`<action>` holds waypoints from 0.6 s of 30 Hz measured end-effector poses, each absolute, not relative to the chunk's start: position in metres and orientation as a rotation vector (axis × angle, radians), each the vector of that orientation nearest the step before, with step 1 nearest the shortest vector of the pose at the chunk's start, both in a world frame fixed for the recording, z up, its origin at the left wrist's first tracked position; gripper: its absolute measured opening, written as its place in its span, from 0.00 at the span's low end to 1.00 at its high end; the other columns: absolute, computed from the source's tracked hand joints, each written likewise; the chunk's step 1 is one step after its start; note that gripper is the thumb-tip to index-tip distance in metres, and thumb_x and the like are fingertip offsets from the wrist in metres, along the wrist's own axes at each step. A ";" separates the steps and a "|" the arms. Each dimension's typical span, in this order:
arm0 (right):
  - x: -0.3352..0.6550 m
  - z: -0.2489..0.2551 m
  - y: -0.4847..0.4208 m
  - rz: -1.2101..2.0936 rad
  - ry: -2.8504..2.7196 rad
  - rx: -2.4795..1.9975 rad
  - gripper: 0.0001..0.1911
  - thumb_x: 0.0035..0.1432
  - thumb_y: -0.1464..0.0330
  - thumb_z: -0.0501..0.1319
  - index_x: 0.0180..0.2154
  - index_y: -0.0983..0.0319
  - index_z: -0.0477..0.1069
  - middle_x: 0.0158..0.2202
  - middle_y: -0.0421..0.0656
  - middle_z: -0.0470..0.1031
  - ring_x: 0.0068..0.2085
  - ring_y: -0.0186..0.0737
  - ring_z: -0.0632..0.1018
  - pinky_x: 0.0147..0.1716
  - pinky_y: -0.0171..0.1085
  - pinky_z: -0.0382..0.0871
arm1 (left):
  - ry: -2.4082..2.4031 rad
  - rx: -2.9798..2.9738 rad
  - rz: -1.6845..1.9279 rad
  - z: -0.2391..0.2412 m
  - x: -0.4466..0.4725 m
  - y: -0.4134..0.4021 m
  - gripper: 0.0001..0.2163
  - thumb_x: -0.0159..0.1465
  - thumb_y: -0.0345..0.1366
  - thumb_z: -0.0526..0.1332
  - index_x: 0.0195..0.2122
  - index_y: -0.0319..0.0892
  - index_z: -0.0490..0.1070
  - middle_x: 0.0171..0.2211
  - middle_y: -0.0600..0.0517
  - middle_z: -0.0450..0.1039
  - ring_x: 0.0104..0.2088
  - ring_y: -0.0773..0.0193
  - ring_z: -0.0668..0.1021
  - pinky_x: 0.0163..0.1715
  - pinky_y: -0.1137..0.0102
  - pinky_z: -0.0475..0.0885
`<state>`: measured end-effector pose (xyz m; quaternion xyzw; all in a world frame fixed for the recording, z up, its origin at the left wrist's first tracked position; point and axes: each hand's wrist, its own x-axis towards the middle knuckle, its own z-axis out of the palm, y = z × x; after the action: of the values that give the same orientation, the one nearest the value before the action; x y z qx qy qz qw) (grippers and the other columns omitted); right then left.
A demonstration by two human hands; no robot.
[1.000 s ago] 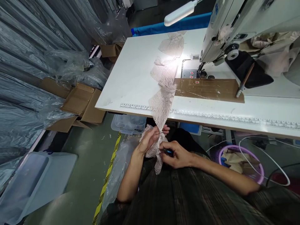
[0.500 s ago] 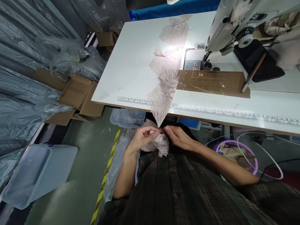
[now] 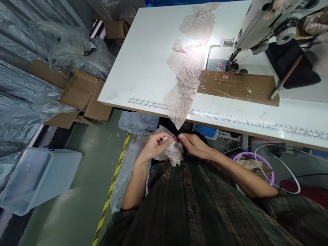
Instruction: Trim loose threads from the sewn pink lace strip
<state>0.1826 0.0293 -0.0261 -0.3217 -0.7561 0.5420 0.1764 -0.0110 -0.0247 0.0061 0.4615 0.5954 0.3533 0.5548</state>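
In front of my lap, my left hand point(image 3: 155, 147) pinches a pale pink lace piece point(image 3: 174, 154) between thumb and fingers. The lace hangs crumpled below the fingertips. Close beside it, my right hand point(image 3: 196, 145) is closed in a pinch at the lace's right edge. Whatever sits between its fingertips is too small to make out. A strip of joined lace pieces point(image 3: 182, 99) in the same colour runs down the white table point(image 3: 143, 51). Its pointed lower end hangs over the front edge, just above my hands.
A sewing machine point(image 3: 256, 29) stands at the right, with a brown cardboard strip point(image 3: 241, 85) before it and a wooden-handled tool point(image 3: 285, 78) on the strip's end. Open cardboard boxes point(image 3: 79, 90), a plastic bin point(image 3: 38, 177) and a purple basket point(image 3: 270, 176) stand around the table.
The view has shifted, so the table sits higher in it. My hands keep hold at nearly the same place, and the hanging lace tip now shows a small gap from my fingers.
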 end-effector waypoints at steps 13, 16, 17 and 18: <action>0.171 -0.043 0.023 1.556 -2.115 -0.924 0.19 0.66 0.52 0.50 0.31 0.59 0.61 0.25 0.36 0.61 0.26 0.33 0.64 0.27 0.34 0.55 | 1.407 1.122 0.782 -0.003 -0.014 -0.027 0.13 0.59 0.45 0.64 0.30 0.38 0.74 0.24 0.55 0.70 0.22 0.72 0.66 0.24 0.76 0.61; 0.170 -0.055 0.013 1.802 -2.113 -0.840 0.19 0.61 0.50 0.57 0.35 0.59 0.62 0.23 0.33 0.60 0.24 0.33 0.64 0.23 0.32 0.56 | 1.477 1.247 0.732 -0.012 -0.023 -0.027 0.12 0.61 0.44 0.62 0.33 0.39 0.75 0.29 0.52 0.75 0.28 0.66 0.73 0.29 0.74 0.67; 0.169 -0.060 0.011 1.803 -2.149 -0.869 0.19 0.60 0.50 0.59 0.36 0.59 0.62 0.21 0.32 0.59 0.23 0.33 0.63 0.23 0.32 0.55 | 1.530 1.312 0.703 -0.017 -0.028 -0.026 0.12 0.62 0.44 0.62 0.34 0.40 0.76 0.31 0.51 0.77 0.31 0.64 0.75 0.32 0.73 0.68; 0.169 -0.065 0.009 1.741 -2.192 -0.925 0.19 0.59 0.51 0.60 0.36 0.59 0.62 0.21 0.32 0.59 0.22 0.33 0.63 0.22 0.32 0.56 | 1.597 1.379 0.674 -0.022 -0.032 -0.025 0.12 0.62 0.44 0.61 0.35 0.41 0.77 0.32 0.51 0.77 0.33 0.62 0.76 0.34 0.71 0.69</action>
<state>0.1693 0.0091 -0.0649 -0.3121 -0.7401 0.5878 0.0964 -0.0322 -0.0251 -0.0216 0.5568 0.6449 0.2723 0.4470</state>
